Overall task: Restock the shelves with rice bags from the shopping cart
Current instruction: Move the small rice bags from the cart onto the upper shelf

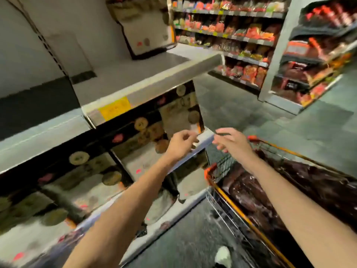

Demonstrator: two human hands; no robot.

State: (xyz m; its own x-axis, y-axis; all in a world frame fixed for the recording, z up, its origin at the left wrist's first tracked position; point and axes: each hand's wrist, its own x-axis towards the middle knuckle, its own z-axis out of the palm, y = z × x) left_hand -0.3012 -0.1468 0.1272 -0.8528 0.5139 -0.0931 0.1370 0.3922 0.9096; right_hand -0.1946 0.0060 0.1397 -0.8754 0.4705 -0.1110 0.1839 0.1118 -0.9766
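Now you seem to be between bags; your left hand (pixel 182 145) hangs by the shelf edge with its fingers loosely curled round nothing, and your right hand (pixel 232 143) reaches over the near end of the shopping cart (pixel 209 172), fingers relaxed and empty. The rice bags (pixel 274 200) left to move lie flat in the cart, dark and glossy, touching one another; their long axis appears to run along the cart, away from you, though blur hides the ends. On the upper shelf (pixel 154 84) one pale bag (pixel 148 31) stands upright with bare board beside it; the lower tiers look full. The next move likely calls for both hands down into the cart, gripping a bag at its two ends; it will probably sag, so lift it level, then turn it upright for that gap.
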